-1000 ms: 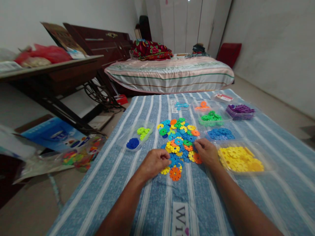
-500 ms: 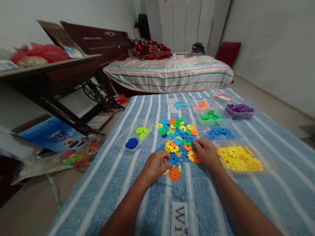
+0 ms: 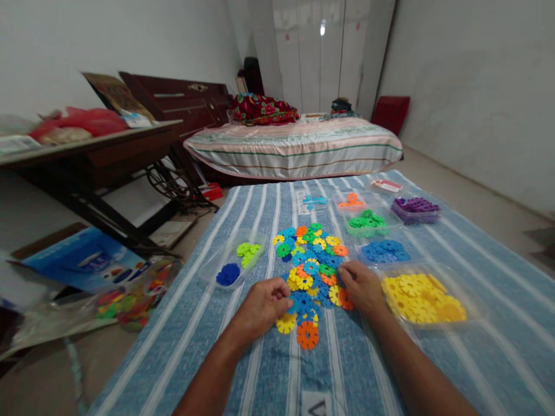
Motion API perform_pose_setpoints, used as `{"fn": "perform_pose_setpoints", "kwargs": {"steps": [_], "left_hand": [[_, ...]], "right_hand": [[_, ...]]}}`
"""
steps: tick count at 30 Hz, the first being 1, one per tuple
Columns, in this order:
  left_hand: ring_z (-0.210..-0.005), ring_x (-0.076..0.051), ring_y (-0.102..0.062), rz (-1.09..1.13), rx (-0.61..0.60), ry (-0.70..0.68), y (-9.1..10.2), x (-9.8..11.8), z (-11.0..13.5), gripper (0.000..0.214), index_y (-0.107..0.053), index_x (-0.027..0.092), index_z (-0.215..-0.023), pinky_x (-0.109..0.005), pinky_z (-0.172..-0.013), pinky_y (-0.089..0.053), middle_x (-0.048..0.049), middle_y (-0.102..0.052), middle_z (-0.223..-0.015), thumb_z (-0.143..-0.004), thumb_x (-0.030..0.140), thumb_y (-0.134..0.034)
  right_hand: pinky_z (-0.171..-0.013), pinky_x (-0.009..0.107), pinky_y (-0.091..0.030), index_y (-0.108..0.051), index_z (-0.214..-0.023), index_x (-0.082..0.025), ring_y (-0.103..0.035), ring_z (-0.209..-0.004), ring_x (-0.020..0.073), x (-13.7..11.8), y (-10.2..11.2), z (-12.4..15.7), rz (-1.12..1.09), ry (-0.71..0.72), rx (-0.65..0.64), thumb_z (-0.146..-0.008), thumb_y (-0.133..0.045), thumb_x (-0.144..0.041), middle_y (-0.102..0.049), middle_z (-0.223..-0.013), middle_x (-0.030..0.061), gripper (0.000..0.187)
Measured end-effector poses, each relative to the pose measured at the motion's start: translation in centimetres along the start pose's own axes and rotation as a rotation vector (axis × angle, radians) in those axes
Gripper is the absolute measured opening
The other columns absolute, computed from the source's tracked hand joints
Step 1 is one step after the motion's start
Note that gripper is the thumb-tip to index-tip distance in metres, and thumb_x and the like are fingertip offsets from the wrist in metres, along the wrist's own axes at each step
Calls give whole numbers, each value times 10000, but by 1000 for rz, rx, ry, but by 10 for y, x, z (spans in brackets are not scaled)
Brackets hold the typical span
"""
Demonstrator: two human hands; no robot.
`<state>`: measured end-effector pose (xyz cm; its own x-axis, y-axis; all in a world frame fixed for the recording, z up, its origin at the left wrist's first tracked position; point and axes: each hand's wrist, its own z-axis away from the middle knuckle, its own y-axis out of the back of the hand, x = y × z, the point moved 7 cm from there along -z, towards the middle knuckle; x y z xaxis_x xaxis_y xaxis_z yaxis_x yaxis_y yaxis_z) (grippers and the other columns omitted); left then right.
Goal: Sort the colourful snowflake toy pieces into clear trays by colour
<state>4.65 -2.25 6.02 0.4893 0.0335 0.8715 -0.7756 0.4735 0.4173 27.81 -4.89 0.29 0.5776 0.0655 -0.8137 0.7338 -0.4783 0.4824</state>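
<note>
A mixed pile of flower-shaped plastic discs [image 3: 312, 266] in yellow, blue, green and orange lies on the striped cloth. At its left edge is my left hand [image 3: 264, 306], fingers curled, thumb tip beside a blue disc. A yellow disc [image 3: 286, 323] and an orange disc [image 3: 307, 335] lie just below it. My right hand [image 3: 361, 286] rests against the pile's right side, fingertips pressed together by orange discs. What either hand pinches, if anything, is hidden. Right of that hand stands a clear tray of yellow discs [image 3: 422, 296].
More clear trays hold blue discs [image 3: 385, 251], green discs [image 3: 367, 222], orange pieces [image 3: 352, 200] and purple pieces [image 3: 416, 207]. On the left, another tray [image 3: 208, 263] contains lime and dark blue discs. Beyond the table stands a bed [image 3: 295, 150]; a sewing-machine table [image 3: 91, 138] is at left.
My left hand has drawn slightly left, uncovering more of the yellow disc by the pile's lower edge. My right hand stays at the pile's right side. The view has tilted up.
</note>
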Motion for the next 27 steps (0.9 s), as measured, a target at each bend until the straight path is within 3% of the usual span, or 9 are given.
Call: {"fn": "perform_pose_setpoints", "kwargs": {"steps": [5,12,18,22,25,27], "left_hand": [[-456,-93,-499,102,67,19,17,10,-20,226,-587,157,-797,-204,-455,-357,61,-530,-509,-597,252,-630],[-393,-97,-515,115,241,114,28,19,-74,132,-573,156,-728,-182,-387,-351,57,-540,-442,-625,156,-655],[-372,-95,-510,183,403,113,37,66,-151,154,-536,148,-620,-173,-383,-361,38,-509,-386,-664,43,-641],[-482,-82,-589,258,452,18,45,109,-207,128,-538,147,-720,-182,-520,-483,35,-575,-516,-726,99,-656],[-557,-75,-623,282,465,-17,49,122,-228,96,-537,143,-787,-185,-600,-514,30,-589,-584,-764,112,-626],[-552,-83,-619,267,447,-17,50,119,-226,88,-545,134,-766,-190,-586,-507,17,-591,-582,-753,119,-631]], "right_hand": [[-715,281,-412,-665,-725,-200,-585,-746,179,-1,-5,-1,-29,-1,-12,-868,-466,-376,-650,-743,29,302],[-712,276,-414,-656,-730,-204,-578,-757,179,-2,-9,2,-62,9,-15,-903,-459,-381,-643,-757,30,317],[-727,286,-428,-673,-757,-207,-595,-775,187,-1,-12,3,-77,-12,-22,-917,-461,-404,-664,-800,41,331],[-702,290,-435,-672,-735,-217,-603,-757,194,-1,-11,3,-76,-10,-10,-915,-469,-420,-667,-788,41,339],[-692,294,-440,-668,-728,-226,-604,-747,199,-2,-11,4,-78,-3,-3,-918,-463,-423,-668,-779,42,342],[-682,294,-440,-666,-730,-230,-601,-741,201,-2,-10,4,-79,-3,2,-918,-464,-426,-665,-768,43,339]]}}
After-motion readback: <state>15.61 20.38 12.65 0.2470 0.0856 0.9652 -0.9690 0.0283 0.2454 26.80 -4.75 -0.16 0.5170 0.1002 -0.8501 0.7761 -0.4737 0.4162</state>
